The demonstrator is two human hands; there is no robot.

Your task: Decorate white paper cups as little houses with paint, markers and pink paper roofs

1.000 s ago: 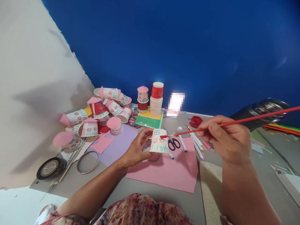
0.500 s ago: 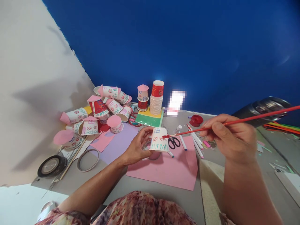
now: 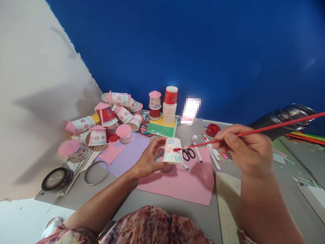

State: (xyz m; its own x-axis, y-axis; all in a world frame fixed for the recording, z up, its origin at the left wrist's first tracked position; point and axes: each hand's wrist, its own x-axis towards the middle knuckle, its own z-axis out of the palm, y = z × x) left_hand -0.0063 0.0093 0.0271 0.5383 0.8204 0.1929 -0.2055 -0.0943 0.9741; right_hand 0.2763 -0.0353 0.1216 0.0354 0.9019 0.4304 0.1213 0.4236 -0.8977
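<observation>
My left hand (image 3: 151, 158) is closed round the left side of a white paper cup (image 3: 170, 157), held upside down above a pink paper sheet (image 3: 175, 188). A blue window, red marks and green grass-like strokes are drawn on the cup. My right hand (image 3: 242, 149) grips a long red paintbrush (image 3: 264, 129); its red-coated tip is at the cup's face, by the red marks. Black-handled scissors (image 3: 189, 155) lie just behind the cup. A few white markers (image 3: 198, 153) rest between the cup and my right hand.
At the left is a pile of decorated paper cups (image 3: 123, 115) with pink paper tops. A tall cup stack (image 3: 169, 113) stands by the blue wall. Tape rolls (image 3: 57, 179) lie at the front left. A red lid-like dish (image 3: 212, 129) sits behind my right hand.
My right hand has shifted slightly left, and the brush tip has moved a little left and down across the cup's face. My left hand keeps the cup almost still.
</observation>
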